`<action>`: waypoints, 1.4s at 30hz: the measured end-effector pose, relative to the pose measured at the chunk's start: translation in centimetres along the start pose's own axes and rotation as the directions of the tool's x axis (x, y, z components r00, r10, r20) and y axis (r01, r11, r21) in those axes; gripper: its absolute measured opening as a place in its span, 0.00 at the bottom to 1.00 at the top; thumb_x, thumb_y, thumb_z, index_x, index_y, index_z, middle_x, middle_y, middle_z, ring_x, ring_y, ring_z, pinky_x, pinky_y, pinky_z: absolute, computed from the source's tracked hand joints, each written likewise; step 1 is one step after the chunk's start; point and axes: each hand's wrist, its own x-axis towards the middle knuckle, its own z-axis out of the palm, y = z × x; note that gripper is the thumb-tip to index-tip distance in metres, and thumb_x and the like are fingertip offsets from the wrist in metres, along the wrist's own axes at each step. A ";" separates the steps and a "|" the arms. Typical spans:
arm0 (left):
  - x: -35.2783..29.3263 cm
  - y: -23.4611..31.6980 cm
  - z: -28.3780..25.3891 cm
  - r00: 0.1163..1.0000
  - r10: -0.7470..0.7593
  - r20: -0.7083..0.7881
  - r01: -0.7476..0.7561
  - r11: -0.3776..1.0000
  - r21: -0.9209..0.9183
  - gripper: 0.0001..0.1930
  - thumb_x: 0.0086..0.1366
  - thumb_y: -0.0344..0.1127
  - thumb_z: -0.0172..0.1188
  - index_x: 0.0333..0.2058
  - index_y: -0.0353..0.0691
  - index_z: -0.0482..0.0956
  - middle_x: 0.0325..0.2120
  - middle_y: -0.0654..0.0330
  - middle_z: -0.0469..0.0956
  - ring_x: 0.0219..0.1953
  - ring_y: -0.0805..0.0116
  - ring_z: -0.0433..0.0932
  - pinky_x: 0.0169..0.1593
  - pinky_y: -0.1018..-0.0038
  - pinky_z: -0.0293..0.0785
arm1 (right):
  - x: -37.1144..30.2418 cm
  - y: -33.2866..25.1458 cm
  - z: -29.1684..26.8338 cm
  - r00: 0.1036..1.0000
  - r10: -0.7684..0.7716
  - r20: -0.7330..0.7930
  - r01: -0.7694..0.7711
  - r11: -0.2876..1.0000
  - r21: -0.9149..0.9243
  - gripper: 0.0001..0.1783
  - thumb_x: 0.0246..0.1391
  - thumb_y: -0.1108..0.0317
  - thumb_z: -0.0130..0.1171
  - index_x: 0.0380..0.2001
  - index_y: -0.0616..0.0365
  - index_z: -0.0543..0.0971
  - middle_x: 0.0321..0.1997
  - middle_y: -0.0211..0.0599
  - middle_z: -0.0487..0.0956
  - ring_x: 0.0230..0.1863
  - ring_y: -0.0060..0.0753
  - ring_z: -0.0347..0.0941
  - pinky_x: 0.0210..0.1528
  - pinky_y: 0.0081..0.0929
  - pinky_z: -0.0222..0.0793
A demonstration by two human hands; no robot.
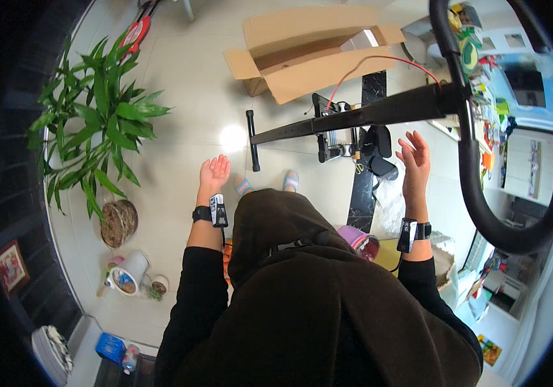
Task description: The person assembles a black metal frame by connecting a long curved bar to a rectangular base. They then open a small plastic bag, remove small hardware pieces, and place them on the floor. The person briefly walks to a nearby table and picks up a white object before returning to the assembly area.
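Note:
My left hand (214, 173) is held out palm up above the floor, its fingers stretched and nothing in it. On the other side my right hand (415, 158) is raised with fingers apart and slightly bent, also holding nothing. Between and beyond them stands a piece of exercise equipment: a long black metal post (366, 116) with a crossbar foot (252, 140) at its left end. Padded black handlebars (473, 187) curve at its right end, to the right of my right hand. A red cord (379, 57) arches over the post. Black pads (379, 151) lie just left of my right hand.
An opened cardboard box (328, 84) lies at the back. A leafy green plant (105, 119) stands at the left, above a white bin (131, 271). Beside my body are a pink bucket (354, 237) and my sandalled feet (290, 180). Cluttered shelves line the right side.

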 end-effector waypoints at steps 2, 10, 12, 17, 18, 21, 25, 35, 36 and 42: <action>-0.4 -0.1 -0.3 1.000 -0.005 -0.005 0.005 1.000 0.007 0.19 0.68 0.43 0.42 0.53 0.40 0.63 0.46 0.54 0.74 0.49 0.58 0.74 0.55 0.57 0.69 | -1.1 0.3 -1.1 0.999 0.011 -0.038 -0.010 1.000 0.025 0.29 0.55 0.70 0.57 0.60 0.59 0.63 0.58 0.43 0.68 0.52 0.29 0.71 0.49 0.22 0.69; -1.8 1.0 -1.0 0.997 0.037 0.062 -0.033 0.998 -0.061 0.17 0.68 0.43 0.42 0.51 0.41 0.65 0.46 0.56 0.76 0.48 0.61 0.75 0.54 0.57 0.69 | -5.2 2.5 -8.6 0.944 0.179 -0.277 -0.185 0.983 0.006 0.26 0.53 0.70 0.58 0.55 0.62 0.68 0.54 0.42 0.72 0.44 0.24 0.73 0.39 0.20 0.68; -2.4 0.7 -1.1 0.995 0.057 0.079 -0.052 0.997 -0.061 0.17 0.68 0.43 0.41 0.50 0.42 0.66 0.45 0.56 0.76 0.47 0.62 0.76 0.54 0.57 0.70 | -6.6 3.9 -10.8 0.910 0.173 -0.376 -0.153 0.985 0.083 0.22 0.53 0.70 0.57 0.52 0.64 0.70 0.50 0.41 0.74 0.36 0.22 0.74 0.33 0.17 0.67; -3.5 -2.8 -0.6 0.996 0.043 0.080 -0.049 0.996 0.080 0.16 0.69 0.44 0.40 0.47 0.42 0.67 0.44 0.57 0.77 0.47 0.62 0.76 0.53 0.57 0.70 | -13.0 7.4 -19.3 0.882 0.202 -0.425 -0.119 0.970 0.214 0.17 0.57 0.70 0.52 0.49 0.65 0.73 0.33 0.35 0.80 0.21 0.15 0.69 0.24 0.12 0.61; -3.3 -3.9 -0.6 0.997 0.035 0.071 -0.042 0.993 0.108 0.16 0.69 0.45 0.40 0.46 0.42 0.67 0.44 0.57 0.77 0.48 0.62 0.76 0.53 0.57 0.70 | -14.6 8.3 -20.8 0.861 0.232 -0.452 -0.143 0.964 0.222 0.17 0.58 0.69 0.52 0.49 0.65 0.73 0.32 0.35 0.80 0.20 0.15 0.69 0.23 0.12 0.61; -1.9 -7.6 -1.5 0.996 0.076 0.054 -0.089 0.940 0.330 0.13 0.67 0.44 0.42 0.41 0.43 0.68 0.43 0.59 0.76 0.48 0.62 0.75 0.54 0.58 0.69 | -19.8 11.1 -25.4 0.759 0.324 -0.565 -0.192 0.940 0.281 0.16 0.59 0.68 0.51 0.48 0.65 0.73 0.31 0.37 0.81 0.22 0.17 0.70 0.25 0.12 0.62; 0.1 -11.9 -5.5 0.989 0.146 0.006 -0.109 0.711 0.695 0.14 0.64 0.42 0.45 0.43 0.40 0.67 0.50 0.57 0.71 0.56 0.61 0.67 0.58 0.61 0.62 | -26.2 14.8 -30.6 0.642 0.364 -0.675 -0.197 0.929 0.314 0.16 0.58 0.68 0.52 0.48 0.65 0.73 0.31 0.39 0.81 0.23 0.18 0.71 0.27 0.13 0.63; 1.5 -16.3 -4.8 0.977 0.176 -0.123 0.038 0.421 0.906 0.16 0.65 0.44 0.44 0.47 0.43 0.63 0.35 0.61 0.75 0.37 0.64 0.76 0.46 0.62 0.72 | -32.5 18.4 -39.1 0.350 0.513 -0.784 -0.184 0.858 0.480 0.19 0.58 0.66 0.53 0.51 0.61 0.70 0.39 0.38 0.79 0.30 0.20 0.73 0.31 0.15 0.66; 2.5 -17.7 -3.6 0.987 0.134 -0.093 0.037 0.371 0.928 0.16 0.64 0.44 0.44 0.46 0.43 0.63 0.35 0.61 0.75 0.37 0.64 0.76 0.47 0.61 0.71 | -31.5 18.7 -40.2 0.331 0.518 -0.789 -0.199 0.856 0.478 0.20 0.57 0.66 0.53 0.52 0.61 0.69 0.40 0.38 0.79 0.31 0.21 0.74 0.32 0.16 0.66; 7.4 -31.8 4.5 0.982 -0.099 -0.163 0.187 0.355 0.916 0.12 0.65 0.43 0.46 0.37 0.40 0.68 0.31 0.56 0.75 0.36 0.60 0.76 0.46 0.59 0.72 | -19.0 23.1 -50.2 0.514 0.489 -0.704 -0.271 0.872 0.408 0.23 0.56 0.65 0.54 0.54 0.62 0.67 0.46 0.39 0.76 0.35 0.25 0.75 0.33 0.20 0.68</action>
